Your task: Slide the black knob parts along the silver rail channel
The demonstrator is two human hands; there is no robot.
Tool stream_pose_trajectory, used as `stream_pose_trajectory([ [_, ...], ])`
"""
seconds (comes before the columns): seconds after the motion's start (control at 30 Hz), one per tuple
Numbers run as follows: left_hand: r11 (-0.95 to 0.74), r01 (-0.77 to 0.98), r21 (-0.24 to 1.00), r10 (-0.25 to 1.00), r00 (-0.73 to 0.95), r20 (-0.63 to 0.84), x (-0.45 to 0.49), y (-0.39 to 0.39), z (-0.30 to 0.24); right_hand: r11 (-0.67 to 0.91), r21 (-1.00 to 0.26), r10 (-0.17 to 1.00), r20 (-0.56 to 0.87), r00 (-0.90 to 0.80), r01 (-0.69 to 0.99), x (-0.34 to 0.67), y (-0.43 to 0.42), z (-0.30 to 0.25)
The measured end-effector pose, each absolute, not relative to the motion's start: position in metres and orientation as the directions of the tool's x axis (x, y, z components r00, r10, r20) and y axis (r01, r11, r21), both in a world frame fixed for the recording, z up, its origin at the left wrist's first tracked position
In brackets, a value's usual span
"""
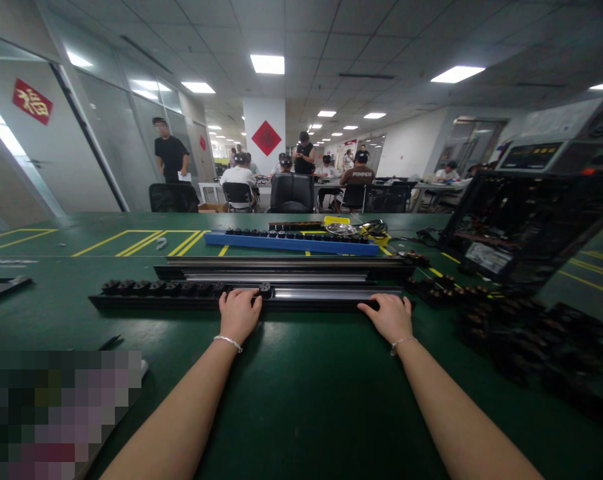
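Note:
A long black metal channel (311,304) lies crosswise on the green table in front of me. Black socket-like modules (156,287) fill its left part in a row, and bare shiny metal (326,293) shows to the right. My left hand (239,315) is closed over the channel near its middle, with a single module (265,289) just beyond its thumb. Near the right end, my right hand (390,316) grips the channel, thumb pointing left along the front edge. What lies under the fingertips of both hands is hidden.
Behind lie more black channels (281,268) and a blue channel (291,245) holding black parts. Loose black modules (521,333) are heaped at right, near an open black computer case (526,227). A pixelated object (66,413) occupies the lower left. People sit at far tables.

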State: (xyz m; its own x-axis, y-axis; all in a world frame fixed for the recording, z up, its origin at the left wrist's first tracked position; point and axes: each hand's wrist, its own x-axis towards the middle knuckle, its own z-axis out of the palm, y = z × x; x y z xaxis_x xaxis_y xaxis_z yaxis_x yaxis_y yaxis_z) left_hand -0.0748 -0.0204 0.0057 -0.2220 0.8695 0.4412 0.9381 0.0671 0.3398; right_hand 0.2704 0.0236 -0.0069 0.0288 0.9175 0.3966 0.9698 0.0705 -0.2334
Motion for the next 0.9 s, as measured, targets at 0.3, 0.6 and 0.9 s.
stream_pose_trajectory([
  [0.3, 0.027, 0.944, 0.330, 0.879, -0.179, 0.441, -0.0741, -0.0199, 0.0031, 0.074, -0.234, 0.919, 0.393, 0.024, 0.969, 0.2707, 0.0234, -0.0072],
  [0.6, -0.004, 0.954, 0.298, 0.875, -0.141, 0.463, -0.0734, -0.0201, 0.0019, 0.076, -0.235, 0.921, 0.389, 0.022, 0.969, 0.2714, 0.0247, -0.0074],
  [0.9, -0.013, 0.952, 0.306, 0.894, -0.125, 0.429, -0.0712, -0.0221, 0.0057, 0.068, -0.235, 0.924, 0.381, 0.027, 0.970, 0.2707, 0.0233, -0.0064],
])
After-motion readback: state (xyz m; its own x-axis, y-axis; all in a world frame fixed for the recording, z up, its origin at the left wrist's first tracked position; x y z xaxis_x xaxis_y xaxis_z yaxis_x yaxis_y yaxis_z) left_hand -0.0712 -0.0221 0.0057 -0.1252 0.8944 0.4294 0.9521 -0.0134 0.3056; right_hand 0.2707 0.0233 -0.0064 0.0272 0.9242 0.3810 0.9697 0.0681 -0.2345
